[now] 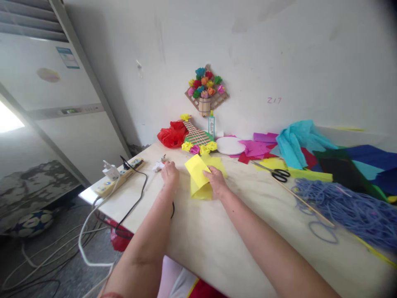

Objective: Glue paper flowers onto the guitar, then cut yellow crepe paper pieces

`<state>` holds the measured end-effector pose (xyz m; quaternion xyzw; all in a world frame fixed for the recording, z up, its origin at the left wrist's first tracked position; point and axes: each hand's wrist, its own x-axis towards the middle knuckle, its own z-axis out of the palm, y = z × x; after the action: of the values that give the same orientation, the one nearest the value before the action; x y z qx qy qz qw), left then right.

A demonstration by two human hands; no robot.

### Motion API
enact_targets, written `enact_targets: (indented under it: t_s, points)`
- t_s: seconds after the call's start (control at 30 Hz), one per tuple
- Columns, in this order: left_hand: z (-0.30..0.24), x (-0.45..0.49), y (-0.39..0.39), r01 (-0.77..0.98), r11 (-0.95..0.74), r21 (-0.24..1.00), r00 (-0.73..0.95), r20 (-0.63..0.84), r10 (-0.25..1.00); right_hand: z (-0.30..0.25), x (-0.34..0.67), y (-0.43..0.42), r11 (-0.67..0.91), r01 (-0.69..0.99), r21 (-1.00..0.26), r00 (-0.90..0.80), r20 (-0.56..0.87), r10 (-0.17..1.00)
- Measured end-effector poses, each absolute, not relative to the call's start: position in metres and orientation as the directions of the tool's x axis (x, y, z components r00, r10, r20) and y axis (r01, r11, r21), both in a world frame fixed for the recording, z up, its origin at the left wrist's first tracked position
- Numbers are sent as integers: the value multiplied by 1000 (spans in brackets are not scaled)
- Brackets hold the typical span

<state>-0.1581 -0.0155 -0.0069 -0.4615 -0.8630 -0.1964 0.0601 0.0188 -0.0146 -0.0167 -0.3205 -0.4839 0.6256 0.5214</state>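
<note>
Forearms [145,244], yours, both cut off at the near edge; yellow paper [196,169], mid-table, in your right hand [216,182].
Left hand [170,174]: fingers curled, tips hidden, just beside a white object [158,166]; cannot tell whether you grip it. Right hand: thumb and fingers pinched on the paper's right edge, some fingers hidden behind. Your left forearm blocks part of the table [204,236]. Left: power strip [114,182]. Far: stringed craft piece [197,135], white disc [230,146]. Right: scissors [281,175], tangled blue cord [347,207], cut off.

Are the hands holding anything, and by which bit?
The right hand holds yellow paper by its right side. Whether the left hand grips the white thing can't be told.
</note>
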Motion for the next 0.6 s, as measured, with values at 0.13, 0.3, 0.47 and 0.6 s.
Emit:
enact_targets:
  t_s: [0.13,0.3,0.47,0.6]
  points:
    - [-6,-177,-11,828,497,262,-558,287,779,-20,1,-15,-12,-316,-949,-282,82,956]
    - [-4,-191,-4,729,643,237,-675,91,732,-22,-10,-17,-51,-272,-961,-291,32,956]
    - [15,-177,-4,811,553,189,-584,295,756,-20,1,-20,-62,-325,-944,-296,40,954]
    - [36,-134,-1,795,343,501,-535,310,786,-11,29,-12,-18,-413,-911,-173,59,983]
